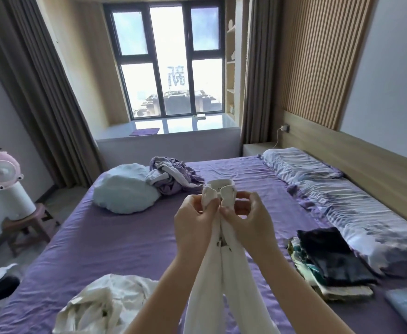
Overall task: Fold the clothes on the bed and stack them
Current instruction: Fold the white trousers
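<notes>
I hold a white collared shirt [224, 280] up above the purple bed [115, 237], its collar at the top and its body hanging down between my forearms. My left hand [194, 222] pinches the left front edge just under the collar. My right hand [247, 213] pinches the right front edge beside it, and the two hands nearly touch. A stack of folded clothes [328, 263] with a dark garment on top lies on the bed to the right. A crumpled cream garment [106, 307] lies near the bed's front left.
A pale blue bundle [125, 189] and a heap of purple and white clothes [173, 175] lie at the bed's far side. A rumpled patterned quilt [356, 213] runs along the right side by the headboard. A pink fan [2, 172] stands on a stool at left.
</notes>
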{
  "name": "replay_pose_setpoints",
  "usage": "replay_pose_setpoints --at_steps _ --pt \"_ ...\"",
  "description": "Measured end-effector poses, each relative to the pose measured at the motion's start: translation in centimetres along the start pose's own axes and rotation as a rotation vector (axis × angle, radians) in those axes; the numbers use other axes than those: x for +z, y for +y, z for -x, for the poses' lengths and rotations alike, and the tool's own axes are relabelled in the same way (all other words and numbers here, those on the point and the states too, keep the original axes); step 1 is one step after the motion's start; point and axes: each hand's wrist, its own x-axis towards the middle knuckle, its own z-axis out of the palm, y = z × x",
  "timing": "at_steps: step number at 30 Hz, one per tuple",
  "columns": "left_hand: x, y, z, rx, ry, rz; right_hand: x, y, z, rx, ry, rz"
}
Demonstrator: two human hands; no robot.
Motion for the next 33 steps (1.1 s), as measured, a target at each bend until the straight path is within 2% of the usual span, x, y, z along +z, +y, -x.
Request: replay_pose_setpoints --at_steps 3,7,11,14,16,18,21,25,27,30,33 --pt "0.5 -0.1 0.0 -0.023 -0.014 0.002 0.7 0.6 0.0 -0.005 0.052 0.01" --pt "1.3 0.3 -1.0 -0.113 -0.033 0.087 0.6 0.8 -0.8 0.054 -0.007 -0.076" --pt "1.7 1.1 -1.0 -0.17 -0.114 0.119 -0.3 0.7 -0.7 0.217 -0.312 -0.492" --pt "1.3 1.7 -0.9 -0.184 -0.062 0.235 -1.7 1.1 -1.6 0.234 -0.459 -0.652" --pt "1.2 2.2 -1.4 -0.18 -0.063 0.299 -3.1 2.1 -2.6 0.182 -0.395 -0.569" --pt "1.3 3.6 -2.0 -0.146 -0.103 0.299 -4.7 3.8 -3.6 0.142 -0.283 -0.385" --pt "1.6 7.4 -3.3 -0.089 -0.165 0.29 -6.5 5.7 -4.9 0.145 -0.304 -0.208" --pt "0.8 13.2 -5.7 -0.011 -0.225 0.349 -8.1 3.6 -9.0 0.08 -0.458 -0.439" --pt "0.1 16.1 -7.1 0.079 -0.248 0.36 -8.7 0.5 -11.5 0.025 -0.51 -0.459" --pt "-1.3 19.7 -9.1 0.175 -0.198 0.315 -9.1 -4.3 -14.0 -0.047 -0.417 -0.402" --pt "-2.8 20.6 -10.6 0.22 -0.064 0.107 -8.5 -6.9 -14.5 -0.117 -0.37 -0.399"
